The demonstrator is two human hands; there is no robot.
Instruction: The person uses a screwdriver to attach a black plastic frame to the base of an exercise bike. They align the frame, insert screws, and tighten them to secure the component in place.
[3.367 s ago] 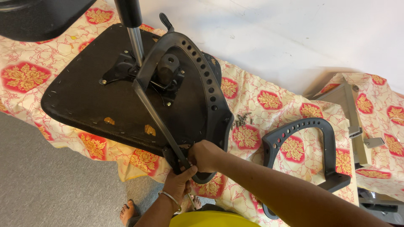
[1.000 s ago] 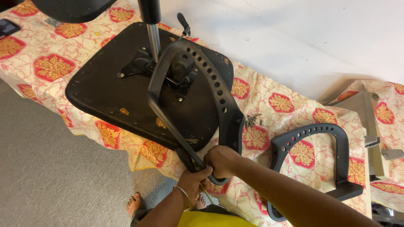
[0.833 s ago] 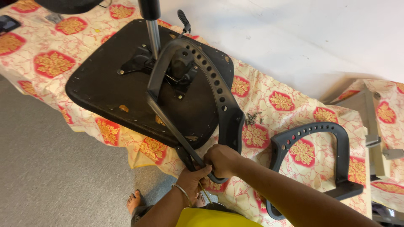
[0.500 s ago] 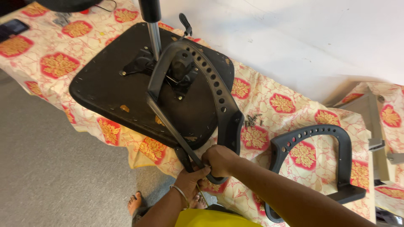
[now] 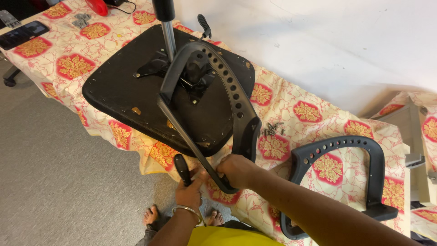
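An upside-down black chair seat (image 5: 123,91) lies on a table covered with a red-and-yellow patterned cloth (image 5: 309,114). A grey perforated armrest (image 5: 227,86) arches over the seat's underside, beside the metal gas column (image 5: 167,32). My right hand (image 5: 236,169) grips the armrest's lower end at the seat's near edge. My left hand (image 5: 189,189) holds a black-handled screwdriver (image 5: 182,168) right beside that end. The tool's tip is hidden behind the armrest.
A second grey armrest (image 5: 364,182) lies on the cloth to the right. A small heap of screws (image 5: 272,129) sits next to the seat. A phone (image 5: 22,34), a metal bracket (image 5: 82,19) and a red object (image 5: 96,6) are at the far left. My bare feet (image 5: 152,214) stand on the grey floor.
The view has shifted a little, so the seat sits further right in the picture. Both hands stay at the armrest's lower end, the left one still on the screwdriver.
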